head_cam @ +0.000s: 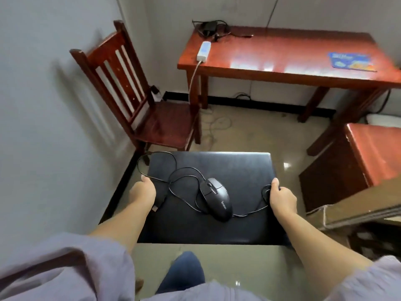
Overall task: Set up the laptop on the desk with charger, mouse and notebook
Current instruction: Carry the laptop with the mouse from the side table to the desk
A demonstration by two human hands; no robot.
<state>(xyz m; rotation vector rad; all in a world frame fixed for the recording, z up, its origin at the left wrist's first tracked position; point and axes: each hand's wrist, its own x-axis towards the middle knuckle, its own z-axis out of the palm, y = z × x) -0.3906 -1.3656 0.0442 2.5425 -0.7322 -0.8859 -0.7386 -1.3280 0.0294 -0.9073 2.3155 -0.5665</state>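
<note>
I carry a closed black laptop (238, 170) flat in front of me, above the floor. My left hand (142, 192) grips its left edge and my right hand (282, 197) grips its right edge. A black wired mouse (218, 200) lies on the lid, its cable looping across the lid and over the left edge. The red wooden desk (282, 51) stands ahead against the wall. On it sit a black charger with coiled cable (211, 28) at the back left, a white power strip (204, 51) and a blue notebook (351, 61) at the right.
A red wooden chair (138, 101) stands at the left by the wall. A low red-topped cabinet (358, 161) sits on the right, with a cardboard box (358, 209) nearer me. White cable trails from the power strip to the tiled floor (260, 131).
</note>
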